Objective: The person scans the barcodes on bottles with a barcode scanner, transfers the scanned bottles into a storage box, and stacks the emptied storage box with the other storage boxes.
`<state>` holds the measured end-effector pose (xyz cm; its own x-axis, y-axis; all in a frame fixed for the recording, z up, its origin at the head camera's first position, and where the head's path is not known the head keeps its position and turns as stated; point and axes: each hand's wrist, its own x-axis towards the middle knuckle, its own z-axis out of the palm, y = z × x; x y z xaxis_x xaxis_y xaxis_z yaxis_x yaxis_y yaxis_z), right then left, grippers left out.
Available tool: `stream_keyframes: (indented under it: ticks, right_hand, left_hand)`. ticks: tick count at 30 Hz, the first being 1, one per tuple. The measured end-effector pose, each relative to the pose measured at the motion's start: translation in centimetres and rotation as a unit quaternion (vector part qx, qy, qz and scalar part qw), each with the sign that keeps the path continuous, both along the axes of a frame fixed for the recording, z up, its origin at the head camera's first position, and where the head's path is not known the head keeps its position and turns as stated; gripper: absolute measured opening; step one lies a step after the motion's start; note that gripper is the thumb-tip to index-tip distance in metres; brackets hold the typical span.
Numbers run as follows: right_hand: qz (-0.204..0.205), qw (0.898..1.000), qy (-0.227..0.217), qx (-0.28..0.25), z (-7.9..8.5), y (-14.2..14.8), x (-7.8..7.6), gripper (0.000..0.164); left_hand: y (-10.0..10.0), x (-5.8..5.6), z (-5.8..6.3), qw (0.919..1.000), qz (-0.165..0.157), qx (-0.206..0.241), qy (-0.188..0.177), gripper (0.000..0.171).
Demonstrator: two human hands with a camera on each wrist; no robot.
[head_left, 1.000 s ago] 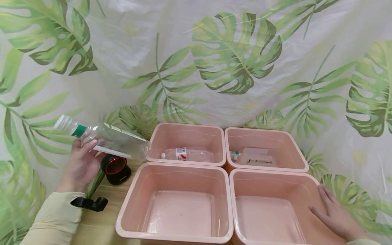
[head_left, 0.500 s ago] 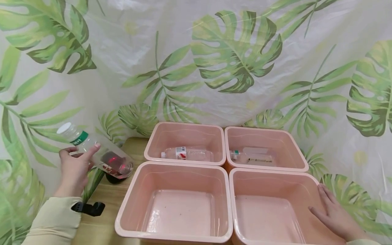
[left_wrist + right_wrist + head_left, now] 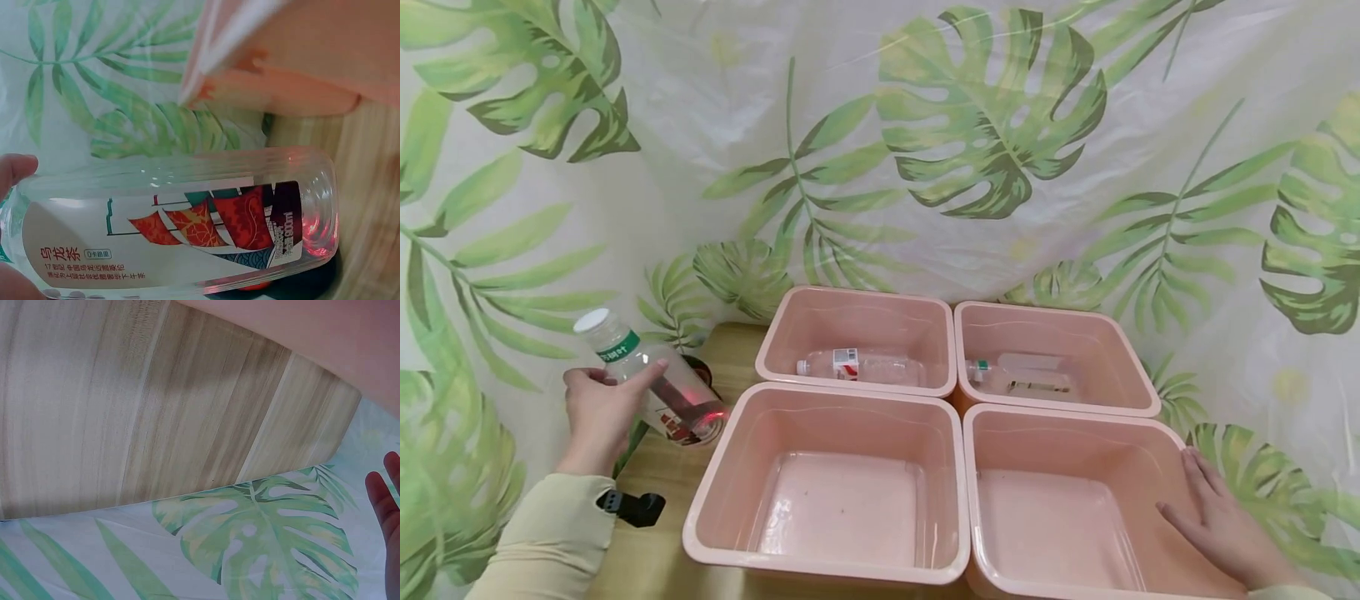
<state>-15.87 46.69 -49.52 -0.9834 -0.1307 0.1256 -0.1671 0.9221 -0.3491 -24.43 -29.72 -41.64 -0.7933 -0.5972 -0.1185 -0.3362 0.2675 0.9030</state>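
My left hand [image 3: 598,417] grips a clear plastic bottle [image 3: 658,379] with a white cap and a green neck band, near its upper end. The bottle tilts, cap up to the left and base down to the right. In the left wrist view its label [image 3: 187,231] shows red sails and Chinese text. Red light glows on the base, in front of a black device [image 3: 702,371] that is mostly hidden. My right hand [image 3: 1228,525] rests with fairly straight fingers against the right rim of the front right pink bin [image 3: 1075,421].
A second bottle [image 3: 880,369] lies in the back left bin [image 3: 857,296], and another [image 3: 1030,379] in the back right bin [image 3: 1045,312]. The front left bin [image 3: 850,396] stands right of the held bottle. A wooden table [image 3: 647,542] carries everything; a leaf-patterned cloth [image 3: 835,167] hangs behind.
My left hand has turned the bottle from nearly level to a steeper tilt, its base lowered to the black device and its label rotated. The right hand keeps its place on the bin.
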Motion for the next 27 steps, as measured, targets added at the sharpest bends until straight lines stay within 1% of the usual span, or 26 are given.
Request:
stream_keyframes:
  ticks: [7, 10, 12, 14, 18, 23, 25, 27]
  right_hand:
    - [-0.002, 1.0, -0.003, 0.012, 0.2, -0.1, -0.2, 0.091]
    - [-0.002, 1.0, 0.001, 0.013, 0.2, -0.1, -0.1, 0.092]
    - [-0.001, 1.0, 0.005, 0.014, 0.1, -0.1, -0.1, 0.092]
    - [-0.001, 1.0, 0.006, 0.013, 0.1, -0.1, -0.1, 0.092]
    - [-0.002, 1.0, 0.001, 0.016, 0.2, -0.2, -0.1, 0.092]
    - [-0.004, 1.0, -0.004, 0.021, 0.3, -0.3, -0.1, 0.092]
    - [-0.005, 1.0, -0.005, 0.022, 0.4, -0.3, -0.1, 0.093]
    - [-0.006, 1.0, -0.008, 0.024, 0.4, -0.3, -0.1, 0.093]
  left_hand:
    - [-0.8, 0.3, -1.1, 0.9991, -0.009, -0.04, -0.013, 0.093]
    - [-1.1, 0.4, -1.5, 0.9984, -0.01, -0.051, -0.021, 0.099]
    - [-1.3, 0.4, -1.8, 0.9984, -0.009, -0.049, -0.027, 0.105]
    - [-1.6, 0.4, -2.2, 0.9988, -0.003, -0.04, -0.03, 0.111]
    - [-2.1, 0.4, -3.0, 0.9994, 0.02, -0.013, -0.023, 0.117]
    - [-2.6, -0.1, -3.2, 0.9987, 0.05, 0.005, -0.01, 0.118]
    - [-2.7, -0.2, -3.1, 0.9971, 0.067, 0.036, -0.005, 0.118]
    - [-2.7, -0.3, -3.0, 0.9936, 0.086, 0.074, 0.002, 0.118]
